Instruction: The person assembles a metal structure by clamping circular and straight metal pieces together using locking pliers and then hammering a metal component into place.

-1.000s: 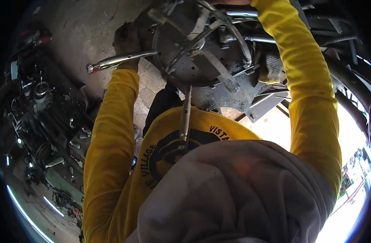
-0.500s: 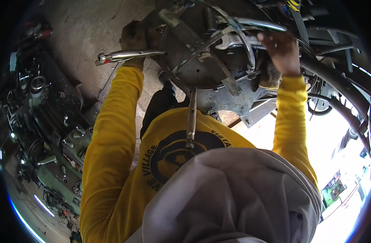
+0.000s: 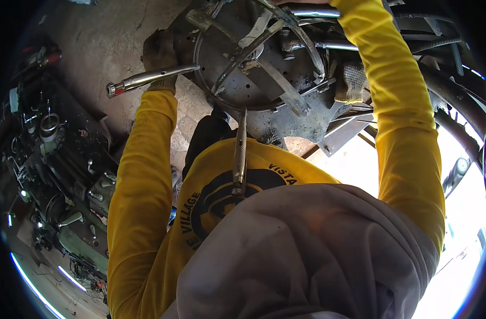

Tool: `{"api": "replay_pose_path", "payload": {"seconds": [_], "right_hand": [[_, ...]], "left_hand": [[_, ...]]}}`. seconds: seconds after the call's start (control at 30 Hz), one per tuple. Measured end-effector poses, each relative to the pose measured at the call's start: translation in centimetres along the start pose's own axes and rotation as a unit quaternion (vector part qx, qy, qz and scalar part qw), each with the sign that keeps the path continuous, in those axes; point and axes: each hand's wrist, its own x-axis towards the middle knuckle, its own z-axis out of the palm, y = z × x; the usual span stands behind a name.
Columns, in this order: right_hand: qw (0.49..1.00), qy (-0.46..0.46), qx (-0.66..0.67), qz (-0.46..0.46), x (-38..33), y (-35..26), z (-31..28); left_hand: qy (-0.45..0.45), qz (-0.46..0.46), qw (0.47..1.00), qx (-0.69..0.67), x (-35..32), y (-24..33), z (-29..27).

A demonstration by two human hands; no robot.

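Observation:
My left hand (image 3: 160, 50), dark and in shadow, is at the left edge of a dark steel plate (image 3: 227, 58); its fingers do not show clearly. A shiny metal rod (image 3: 152, 78) crosses in front of that wrist. My right hand (image 3: 301, 1) barely shows at the top edge, its fingers hidden, with the yellow sleeve (image 3: 402, 80) reaching up to it. On the plate sits a round metal frame (image 3: 199, 64) with curved bars. A light grey flat metal piece (image 3: 255, 30) lies near its middle. A second knurled rod (image 3: 240, 151) points toward my body.
A knitted work glove (image 3: 353, 82) lies right of the plate. Metal bars and pipes (image 3: 455, 101) crowd the right side. At the left stands a green machine (image 3: 78, 242) with several levers and dark parts. Concrete floor (image 3: 105, 37) shows at the upper left.
My right hand has moved up and away to the top edge; the wrench beside it is no longer seen there. The plate, frame and left hand sit slightly further left in the picture.

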Motion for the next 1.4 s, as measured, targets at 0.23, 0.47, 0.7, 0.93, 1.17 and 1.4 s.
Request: {"api": "replay_pose_path", "payload": {"seconds": [0.23, 0.47, 0.7, 0.93, 1.17, 1.4], "right_hand": [[0.987, -0.022, 0.035, 0.157, -1.5, -0.8, 1.3], [0.869, -0.045, -0.033, 0.492, -6.7, -16.8, -0.8], [0.939, -0.014, -0.122, 0.322, -11.6, -13.5, -1.6], [0.939, 0.135, 0.071, 0.309, -6.2, -7.2, -2.5], [0.980, -0.026, 0.031, 0.193, -4.0, -1.9, -1.6], [0.996, 0.033, 0.069, 0.039, -0.5, 0.7, 1.6]], "left_hand": [[-0.006, 0.002, 1.000, -0.008, 1.1, -1.7, 0.3], [-0.008, 0.000, 0.999, -0.051, 0.7, -1.9, 0.4], [-0.009, 0.015, 0.999, -0.050, 0.4, -0.5, 0.1], [-0.009, 0.015, 0.998, -0.053, 0.2, -0.9, 0.5], [-0.010, 0.016, 0.998, -0.054, 0.1, -0.9, 0.7], [-0.010, 0.020, 0.998, -0.059, 0.1, -0.8, 1.0]]}}
